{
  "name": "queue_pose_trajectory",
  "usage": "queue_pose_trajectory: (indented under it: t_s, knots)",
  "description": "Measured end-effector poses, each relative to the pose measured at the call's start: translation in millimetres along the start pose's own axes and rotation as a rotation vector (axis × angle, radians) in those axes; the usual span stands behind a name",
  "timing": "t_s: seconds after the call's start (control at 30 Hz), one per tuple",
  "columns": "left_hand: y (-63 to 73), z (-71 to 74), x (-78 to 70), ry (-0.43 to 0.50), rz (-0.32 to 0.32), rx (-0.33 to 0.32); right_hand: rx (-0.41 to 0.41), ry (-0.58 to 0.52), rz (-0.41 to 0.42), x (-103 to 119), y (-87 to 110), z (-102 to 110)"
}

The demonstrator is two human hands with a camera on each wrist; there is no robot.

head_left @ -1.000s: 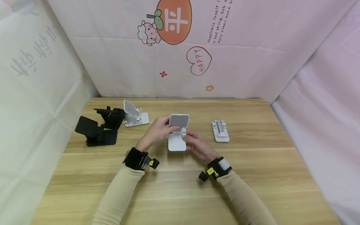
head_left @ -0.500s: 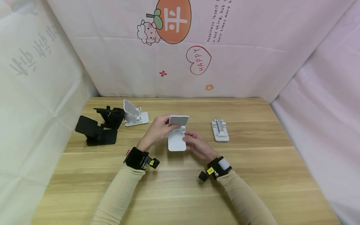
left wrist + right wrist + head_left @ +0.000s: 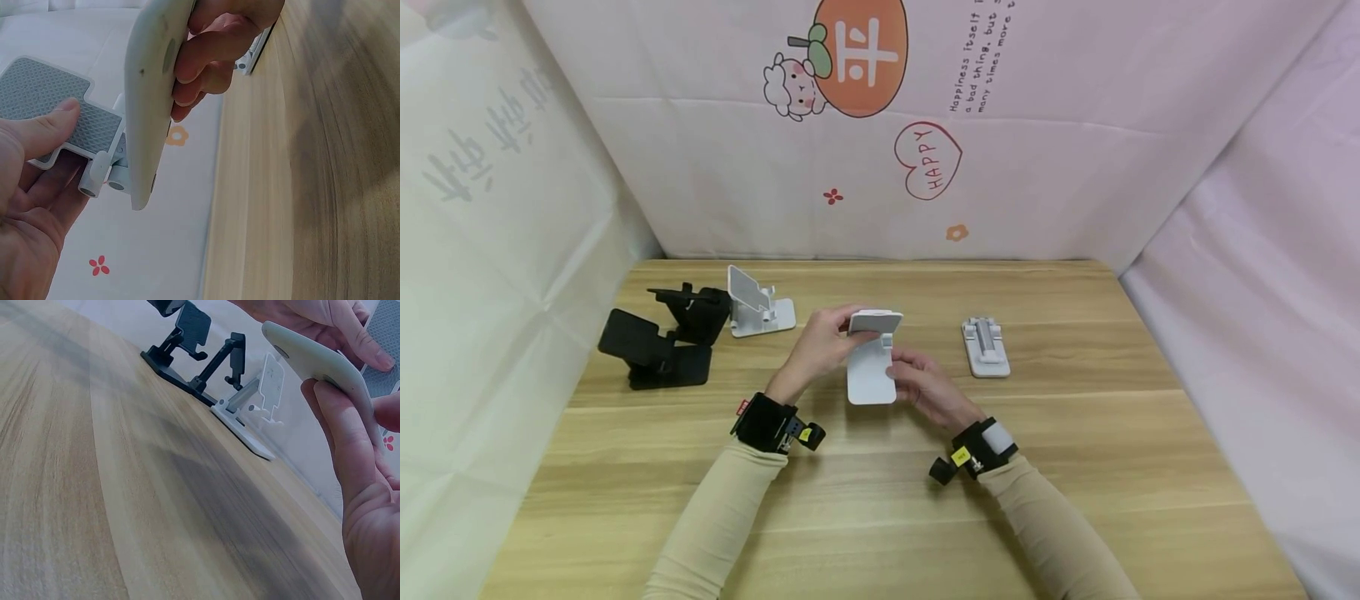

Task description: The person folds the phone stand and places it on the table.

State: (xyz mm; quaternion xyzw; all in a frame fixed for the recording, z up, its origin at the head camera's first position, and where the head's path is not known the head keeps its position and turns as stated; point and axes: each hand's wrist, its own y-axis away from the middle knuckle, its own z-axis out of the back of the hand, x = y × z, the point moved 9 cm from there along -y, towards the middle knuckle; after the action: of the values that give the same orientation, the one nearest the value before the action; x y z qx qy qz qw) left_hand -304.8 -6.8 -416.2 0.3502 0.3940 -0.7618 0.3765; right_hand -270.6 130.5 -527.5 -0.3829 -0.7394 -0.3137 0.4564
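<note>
A white folding phone stand [image 3: 871, 377] is held just above the middle of the wooden table [image 3: 880, 508] by both hands. My left hand [image 3: 818, 346] pinches its upper plate [image 3: 876, 321], with the thumb [image 3: 47, 125] lying on the plate's grey pad [image 3: 37, 90]. My right hand [image 3: 925, 387] grips the flat base [image 3: 150, 94] from the right, fingers curled behind it [image 3: 340, 419]. The upper plate is tilted low over the base. In the right wrist view the base [image 3: 312, 359] shows edge-on between the two hands.
Two unfolded black stands [image 3: 655, 354] [image 3: 694, 307] and an unfolded white stand [image 3: 752, 304] stand at the back left. A folded white stand [image 3: 985, 346] lies flat to the right. Pink and white cloth walls close in three sides.
The upper plate has swung down from nearly upright, grey pad facing me, to a low tilt over the base. Both hands kept their hold and barely shifted.
</note>
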Motion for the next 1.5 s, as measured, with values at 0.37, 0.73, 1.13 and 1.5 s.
queue_pose_trajectory:
  t_s: [0.37,0.73,1.13,1.5]
  knots:
    - [1.0,1.3,0.9,0.005,0.009,-0.006,0.017,-0.022,0.013,0.2,-0.5,-4.1]
    - [2.6,0.6,0.8,0.007,0.015,0.000,-0.006,-0.020,0.011,-1.4,-0.6,-4.1]
    - [4.6,7.3,-46.7,-0.237,-0.307,-0.110,-0.038,-0.015,-0.006,-3.8,-0.2,2.9]
    - [8.4,1.2,-92.4,-0.613,-0.474,-0.115,-0.034,-0.013,-0.022,-8.1,-1.6,5.1]
